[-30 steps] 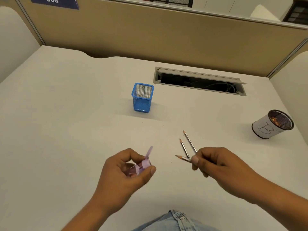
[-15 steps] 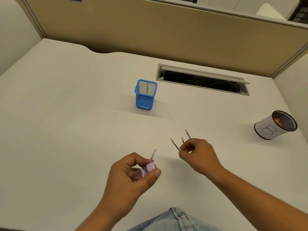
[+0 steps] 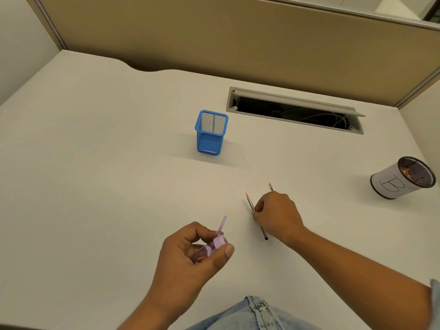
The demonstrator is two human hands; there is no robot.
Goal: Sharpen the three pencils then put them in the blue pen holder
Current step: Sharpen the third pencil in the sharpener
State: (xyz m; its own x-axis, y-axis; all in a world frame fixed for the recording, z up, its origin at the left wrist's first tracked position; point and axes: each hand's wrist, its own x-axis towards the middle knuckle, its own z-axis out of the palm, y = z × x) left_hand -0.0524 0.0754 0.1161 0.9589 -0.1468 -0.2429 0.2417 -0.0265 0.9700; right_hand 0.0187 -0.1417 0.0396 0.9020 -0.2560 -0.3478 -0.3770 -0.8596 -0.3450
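Right of centre, slim grey wooden pencils lie under the gripping right hand, tips apparently pointed; left hand clasps a lilac plastic sharpener. Upper-centre, the blue mesh pen holder looks empty on the white table: depositing remains.

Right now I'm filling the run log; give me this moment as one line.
left hand: holds purple sharpener | right hand: on pencils, desk | blue pen holder: empty

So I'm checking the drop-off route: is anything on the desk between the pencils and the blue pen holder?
Nothing visible. The desk between the pencils under the right hand and the blue pen holder is bare.
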